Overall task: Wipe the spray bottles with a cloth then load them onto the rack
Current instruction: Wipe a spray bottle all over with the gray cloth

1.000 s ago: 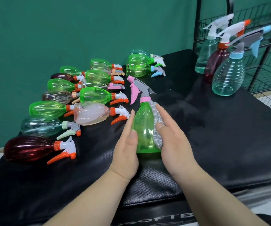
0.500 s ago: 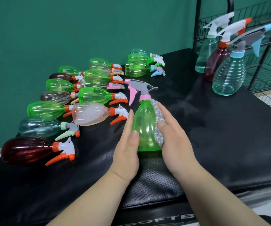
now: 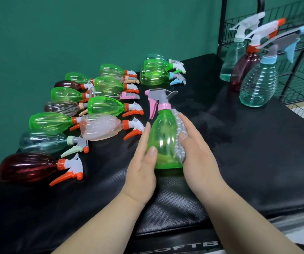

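Green translucent plastic, smooth and pear-shaped, stands upright at the centre of the padded black table [image 3: 257, 162]: this green bottle [image 3: 163, 142] carries a grey sprayer head, a pink collar and a pink trigger pointing toward 10 o'clock. My left hand [image 3: 142, 167] lies flat against its 9 o'clock side, fingers straight and pressed together, thumb resting on the front. My right hand [image 3: 197, 153] presses a ribbed grey cloth [image 3: 179, 132] onto its 3 o'clock side, fingers straight behind it, thumb laid on the fabric. From 8 to 11 o'clock lies a crowd of fluted bottles [image 3: 103, 107] on their sides, about thirteen as far as I can count, some half hidden: mostly green, two dark red, a few clear or pinkish, with orange, beige or pink triggers. At 12 o'clock one teal and two green bottles lie as a cluster of three [image 3: 153, 74]. At 2 o'clock three upright bottles [image 3: 257, 85] stand close together: pale aqua, dark red, and a ringed, ribbed one nearest me. Just behind them rises the black wire rack [image 3: 301, 70].
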